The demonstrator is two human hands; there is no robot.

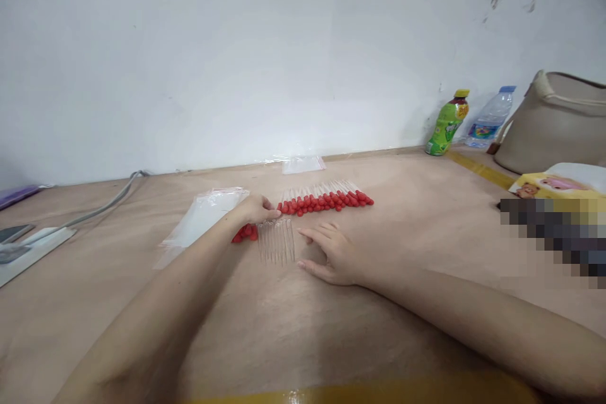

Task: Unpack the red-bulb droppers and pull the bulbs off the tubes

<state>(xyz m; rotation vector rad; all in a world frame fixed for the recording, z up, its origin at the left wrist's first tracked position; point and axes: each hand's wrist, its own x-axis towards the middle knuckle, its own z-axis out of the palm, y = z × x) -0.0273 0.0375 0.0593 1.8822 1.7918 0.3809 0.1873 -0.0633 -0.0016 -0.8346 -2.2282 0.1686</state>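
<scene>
My left hand [258,209] reaches over the tabletop, thumb and forefinger closed at the left end of a row of droppers with red rubber bulbs [326,202]. The fingertips meet a red bulb there; their grip is partly hidden. The row's thin clear tubes point toward the wall. Nearer me, several thin clear tubes [277,243] lie side by side below that hand. A small group of red bulbs [245,233] shows beside my left wrist, partly covered. My right hand [334,255] rests just right of the clear tubes, open, thumb and fingers apart, holding nothing.
Clear zip bags [203,218] lie left of my left hand, and another bag [303,165] lies by the wall. At the back right stand a green bottle [447,123], a water bottle [492,117] and a beige handbag [558,120]. A grey cable [108,200] runs along the left.
</scene>
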